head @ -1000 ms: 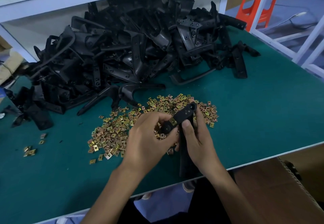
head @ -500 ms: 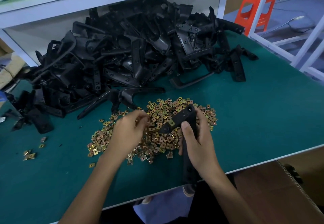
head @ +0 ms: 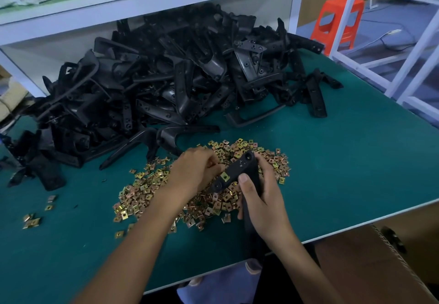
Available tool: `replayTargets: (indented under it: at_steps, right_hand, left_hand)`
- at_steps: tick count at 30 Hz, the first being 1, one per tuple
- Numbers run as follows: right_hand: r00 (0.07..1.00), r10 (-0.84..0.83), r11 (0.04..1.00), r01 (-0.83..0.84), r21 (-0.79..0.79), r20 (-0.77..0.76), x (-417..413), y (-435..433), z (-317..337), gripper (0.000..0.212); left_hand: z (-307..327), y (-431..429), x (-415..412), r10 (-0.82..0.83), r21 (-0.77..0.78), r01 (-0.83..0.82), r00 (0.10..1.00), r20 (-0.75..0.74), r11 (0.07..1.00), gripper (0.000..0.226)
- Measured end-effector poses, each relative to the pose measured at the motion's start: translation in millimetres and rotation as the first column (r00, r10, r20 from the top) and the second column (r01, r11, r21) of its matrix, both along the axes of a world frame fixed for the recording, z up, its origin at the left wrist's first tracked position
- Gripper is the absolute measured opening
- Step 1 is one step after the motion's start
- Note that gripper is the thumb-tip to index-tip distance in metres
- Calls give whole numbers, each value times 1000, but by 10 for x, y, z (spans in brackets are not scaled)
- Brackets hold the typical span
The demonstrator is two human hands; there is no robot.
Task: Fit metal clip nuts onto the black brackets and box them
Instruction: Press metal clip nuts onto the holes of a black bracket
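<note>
**One bracket in hand above the nut pile**

The right hand (head: 263,206) is gripping a black bracket (head: 237,170) directly over the nut pile (head: 147,192), thumb lying across the face and fingers (head: 266,168) wrapping the far edge. One clip nut (head: 225,176) is already sitting on the bracket's arm. The left hand (head: 192,173) is hovering over the pile's middle with its fingers curled tight at the bracket's lower end. Whether they are pinching a nut cannot be told.

The bracket is looking like stiff moulded plastic, light and not fragile, so a firm hold on the long leg is likely suiting it. The nuts are looking like thin, springy metal with sharp edges, probably best pinched by the flat sides.

Behind the pile, a tangled heap of brackets (head: 166,78) is crowding the worktop (head: 344,161), and its nearest pieces are touching the pile's back edge. A few stray nuts (head: 32,220) are lying well left of the pile. A cardboard box (head: 380,268) is standing below and right of it.
</note>
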State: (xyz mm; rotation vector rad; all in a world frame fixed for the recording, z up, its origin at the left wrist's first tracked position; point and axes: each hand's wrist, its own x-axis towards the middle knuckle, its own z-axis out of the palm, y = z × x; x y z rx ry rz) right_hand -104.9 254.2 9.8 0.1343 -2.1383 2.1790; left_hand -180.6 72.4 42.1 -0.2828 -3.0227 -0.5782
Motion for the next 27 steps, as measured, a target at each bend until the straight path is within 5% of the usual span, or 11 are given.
replayTargets:
  at_steps: [6, 16, 21, 27]
  right_hand:
    - [1000, -10, 1000, 10, 8, -11, 0, -1, 6, 43]
    - [999, 14, 1000, -14, 17, -29, 16, 6, 31, 45]
    - [1000, 6, 1000, -5, 26, -25, 16, -1, 31, 43]
    - [1000, -10, 999, 10, 41, -5, 8, -5, 13, 49]
  left_hand:
    - [90, 9, 36, 77, 180, -81, 997, 31, 980, 11]
    - [275, -223, 273, 85, 644, -229, 965, 246, 730, 11]
    - [247, -370, 323, 106, 667, -321, 934, 342, 672, 9]
    - [324, -322, 421, 1, 875, -312, 942, 335, 370, 22]
